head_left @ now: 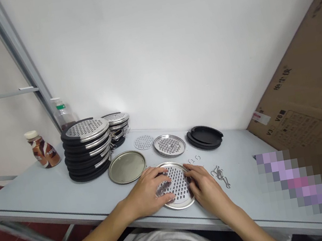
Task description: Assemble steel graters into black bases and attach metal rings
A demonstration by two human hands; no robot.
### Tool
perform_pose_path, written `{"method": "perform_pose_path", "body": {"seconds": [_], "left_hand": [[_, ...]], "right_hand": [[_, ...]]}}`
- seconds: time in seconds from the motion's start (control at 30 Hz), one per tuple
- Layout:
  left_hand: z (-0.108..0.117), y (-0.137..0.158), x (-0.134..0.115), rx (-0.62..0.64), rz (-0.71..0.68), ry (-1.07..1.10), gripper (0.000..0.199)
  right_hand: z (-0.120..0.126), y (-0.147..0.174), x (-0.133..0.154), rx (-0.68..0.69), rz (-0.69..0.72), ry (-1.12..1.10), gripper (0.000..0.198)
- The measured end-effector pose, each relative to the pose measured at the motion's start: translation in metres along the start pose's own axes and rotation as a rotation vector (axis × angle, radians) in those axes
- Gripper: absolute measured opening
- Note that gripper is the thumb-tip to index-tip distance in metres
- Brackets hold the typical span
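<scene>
A round metal grater (178, 185), with rows of slots and a raised shiny rim, lies at the table's front edge between my hands. My left hand (151, 190) holds it from the left, its curled fingers and thumb reaching over the slotted face. At the right rim, my right hand (205, 185) grips it with bent fingertips, the thumb partly hidden. Just behind is a second rimmed metal disc (169, 145) with toothed slots. A plain metal lid-like disc (127, 167) rests beside my left hand. Wire clasps (220, 176) and small metal rings (191, 160) lie near my right hand.
A tall stack of black-edged slotted discs (87, 149) stands left, with a shorter stack (116, 119) behind it. Further back are a loose slotted sheet (143, 142) and black round trays (205, 137). Bottles (42, 150) stand far left; a large cardboard box (306, 100) leans right.
</scene>
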State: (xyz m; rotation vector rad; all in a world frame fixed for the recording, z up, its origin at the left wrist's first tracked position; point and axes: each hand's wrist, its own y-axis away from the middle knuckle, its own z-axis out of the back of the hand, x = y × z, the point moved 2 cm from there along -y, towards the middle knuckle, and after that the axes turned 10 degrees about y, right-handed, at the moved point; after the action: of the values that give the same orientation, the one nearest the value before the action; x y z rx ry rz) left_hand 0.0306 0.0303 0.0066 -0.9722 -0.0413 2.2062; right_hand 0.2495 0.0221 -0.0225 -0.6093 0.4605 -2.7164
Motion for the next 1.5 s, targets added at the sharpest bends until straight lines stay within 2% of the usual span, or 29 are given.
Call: {"method": "perform_pose_path", "body": {"seconds": [0.3,0.5,0.73,0.97,1.2,1.37,1.5], "left_hand": [[-0.001,0.0,0.002,-0.006,-0.026,-0.001,0.034],[-0.001,0.0,0.0,0.005,-0.032,-0.006,0.034],[0.001,-0.002,-0.002,0.005,-0.037,0.012,0.05],[0.0,-0.001,-0.001,-0.005,-0.029,0.014,0.037],[0.003,0.002,-0.003,0.029,-0.038,0.031,0.054],[0.004,0.004,-0.001,0.066,-0.053,0.022,0.064],[0.003,0.008,0.005,0.092,-0.008,0.021,0.084]], "right_hand": [[-0.002,0.001,-0.002,-0.032,0.019,-0.026,0.047],[-0.003,0.001,-0.002,-0.037,0.034,-0.027,0.047],[-0.002,0.001,-0.002,-0.055,0.033,-0.063,0.048],[-0.001,0.0,-0.002,-0.045,0.018,-0.072,0.049],[0.001,0.001,-0.003,-0.035,0.008,-0.046,0.042],[0.017,-0.023,0.002,-0.022,-0.029,0.037,0.031],[0.019,-0.059,0.005,-0.009,-0.018,0.196,0.028]]}}
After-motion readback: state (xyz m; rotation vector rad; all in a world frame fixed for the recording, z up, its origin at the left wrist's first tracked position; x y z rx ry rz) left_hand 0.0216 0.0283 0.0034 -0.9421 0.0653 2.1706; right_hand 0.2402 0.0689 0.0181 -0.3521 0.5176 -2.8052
